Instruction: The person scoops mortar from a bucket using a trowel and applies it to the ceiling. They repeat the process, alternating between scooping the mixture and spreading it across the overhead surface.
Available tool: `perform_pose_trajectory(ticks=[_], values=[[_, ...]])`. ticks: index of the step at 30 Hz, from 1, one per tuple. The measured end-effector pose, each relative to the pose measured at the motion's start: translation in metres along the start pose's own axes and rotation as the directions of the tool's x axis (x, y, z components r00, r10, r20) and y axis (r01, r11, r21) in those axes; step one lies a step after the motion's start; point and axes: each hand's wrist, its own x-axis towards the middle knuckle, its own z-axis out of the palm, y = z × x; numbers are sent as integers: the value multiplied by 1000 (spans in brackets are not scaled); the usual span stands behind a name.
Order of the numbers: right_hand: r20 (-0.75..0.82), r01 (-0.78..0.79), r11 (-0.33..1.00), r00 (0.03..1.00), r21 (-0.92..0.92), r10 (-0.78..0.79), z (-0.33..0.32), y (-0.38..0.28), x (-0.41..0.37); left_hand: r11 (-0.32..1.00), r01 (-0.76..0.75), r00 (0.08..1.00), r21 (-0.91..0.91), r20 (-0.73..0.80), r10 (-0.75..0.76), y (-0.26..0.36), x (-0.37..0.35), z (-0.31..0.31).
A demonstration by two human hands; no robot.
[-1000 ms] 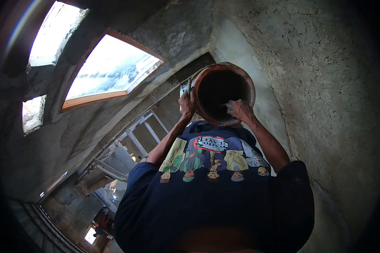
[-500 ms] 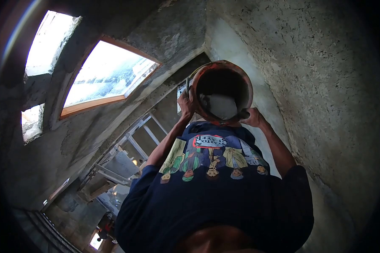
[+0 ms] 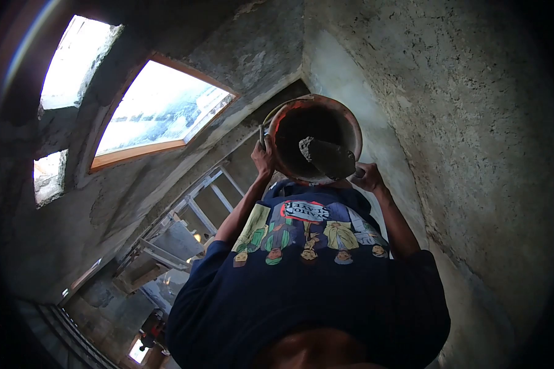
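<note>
My left hand (image 3: 264, 158) is closed at the left side of a round bucket (image 3: 355, 126), by its rim and the thin bail handle (image 3: 262, 132). The bucket is tilted so that its dark inside faces me. From the right, my right hand (image 3: 369, 177) is wrapped round the handle of a trowel. The trowel blade (image 3: 337, 161) reaches over the bucket's mouth, with a lump of grey mortar (image 3: 308, 148) at its tip end. Part of the bucket's lower rim is hidden behind the blade.
A rough plastered wall (image 3: 468, 123) rises close on the right. At the left is a wood-framed window (image 3: 160, 111), with smaller wall openings beside it. Ladder-like metal framing (image 3: 197, 212) stands at lower left. Farther off, another person (image 3: 152, 332) shows in the background.
The trowel blade has turned and come up across the bucket's mouth, now showing mortar on it. The bucket has shifted slightly left and down, with my left hand still on it.
</note>
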Motion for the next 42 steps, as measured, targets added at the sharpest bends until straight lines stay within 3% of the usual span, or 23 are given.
perform_pose_trajectory(ticks=[4,7,13,15,18,19,21,25,28,29,31,32,35,37,39,40,41,42], values=[[-105,88,995,991,38,-84,6,-2,-1,1000,-10,1000,-2,-11,10,7,-1,-2],[-89,-7,998,996,63,13,5,-10,-5,1000,-2,1000,-23,-11,2,9,-3,-2],[-195,75,997,978,33,-68,9,-17,9,993,-87,992,74,-87,93,23,-10,-7],[-160,51,987,987,150,-27,2,-31,19,991,-68,993,116,-86,78,9,-5,-2],[-262,73,956,965,284,4,13,-31,39,992,-96,981,85,-159,108,10,-7,2],[-221,56,971,975,234,-3,-1,-47,44,992,-119,979,44,-162,125,-3,-1,8],[-163,43,940,986,338,14,3,-44,63,996,-70,990,52,-117,76,-6,1,9],[-271,164,918,960,362,-65,17,-34,104,991,-95,986,95,-130,107,-4,0,11],[-100,54,786,995,616,10,2,-61,128,993,-37,997,114,-70,45,9,-4,4],[-95,52,787,995,615,8,4,-64,136,991,-62,996,115,-56,68,13,-5,3],[-262,246,692,961,679,-84,10,-72,151,990,-76,995,119,-48,82,20,-9,-1],[-176,144,666,984,732,-19,5,-83,153,984,-129,988,121,-67,138,23,-10,-2],[-177,184,579,982,794,-70,4,-97,167,970,-200,971,136,-102,214,16,-7,3],[-147,158,600,987,784,-68,2,-104,179,965,-220,965,145,-116,237,8,-5,6],[-138,116,593,990,797,-9,2,-111,191,974,-168,985,151,-21,173,11,-4,1],[-211,235,743,969,627,-128,12,-93,208,974,-168,985,151,-24,174,10,-4,2],[-211,237,741,969,628,-131,8,-101,215,973,-168,984,157,-28,175,9,-3,2],[-201,198,631,977,750,-69,0,-117,221,972,-168,984,162,-34,176,9,-3,3]])
